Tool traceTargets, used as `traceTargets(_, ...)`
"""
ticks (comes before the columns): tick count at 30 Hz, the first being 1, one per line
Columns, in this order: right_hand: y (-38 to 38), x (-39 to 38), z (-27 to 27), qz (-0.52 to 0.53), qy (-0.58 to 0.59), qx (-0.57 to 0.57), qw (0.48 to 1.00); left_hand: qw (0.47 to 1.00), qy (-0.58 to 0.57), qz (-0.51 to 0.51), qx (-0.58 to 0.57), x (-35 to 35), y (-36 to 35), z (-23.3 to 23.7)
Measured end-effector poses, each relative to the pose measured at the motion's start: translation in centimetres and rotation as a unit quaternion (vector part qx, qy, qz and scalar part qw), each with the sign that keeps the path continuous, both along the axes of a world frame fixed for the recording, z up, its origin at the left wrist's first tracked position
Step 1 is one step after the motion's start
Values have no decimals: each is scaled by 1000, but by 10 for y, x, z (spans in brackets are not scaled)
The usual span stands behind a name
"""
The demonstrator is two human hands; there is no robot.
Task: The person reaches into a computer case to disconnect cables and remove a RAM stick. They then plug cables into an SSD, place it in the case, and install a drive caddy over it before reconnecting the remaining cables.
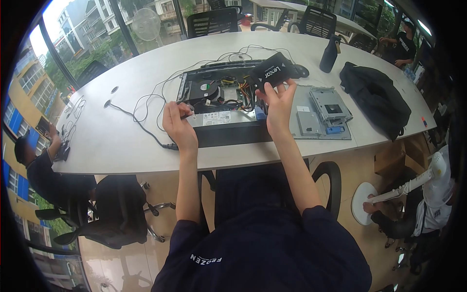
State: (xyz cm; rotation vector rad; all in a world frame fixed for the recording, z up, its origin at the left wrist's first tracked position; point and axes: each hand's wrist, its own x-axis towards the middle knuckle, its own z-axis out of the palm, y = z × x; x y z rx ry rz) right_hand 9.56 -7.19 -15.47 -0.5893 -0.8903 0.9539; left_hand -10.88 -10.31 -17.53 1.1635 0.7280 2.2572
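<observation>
In the head view an opened desktop computer (pixel 228 136) lies on the table, with a round black fan (pixel 205 89), bundled wires and a silver power supply (pixel 217 118) inside. My right hand (pixel 279 108) is closed on a flat black Lexar solid-state drive (pixel 274 70), held up over the right part of the case with its label showing. My left hand (pixel 179 125) is at the case's near left corner, fingers pinched together. Something small and dark shows at its fingertips, too small to name.
Right of the computer lies a metal side panel (pixel 343 132) with a drive cage (pixel 331 105) on it. Beyond are a mouse (pixel 302 71), a dark bottle (pixel 330 53) and a black bag (pixel 377 102). Cables (pixel 134 117) trail on the left. Other people sit at both sides.
</observation>
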Motion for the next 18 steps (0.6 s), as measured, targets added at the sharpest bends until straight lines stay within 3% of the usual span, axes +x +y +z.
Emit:
traceTargets(2,0,-1,-1,-6,-8,10,1000,997,-7,28,65,-1,3,-6)
traceTargets(8,2,-4,-9,14,-84,58,995,998,19,38,44,3,3,-3)
traceTargets(10,0,-4,-9,11,-220,51,974,998,-7,35,43,2,1,-1)
traceTargets(12,-1,-8,-11,-11,-254,76,964,998,-30,27,40,2,1,-2)
traceTargets(14,-9,-12,-5,-14,-365,117,924,996,-71,-1,53,-5,3,-7)
traceTargets(16,-9,-13,-7,2,-376,129,918,992,-111,-24,46,-9,4,-6)
traceTargets(18,-10,-14,-9,-23,-471,131,872,987,-151,-46,39,-14,5,-4)
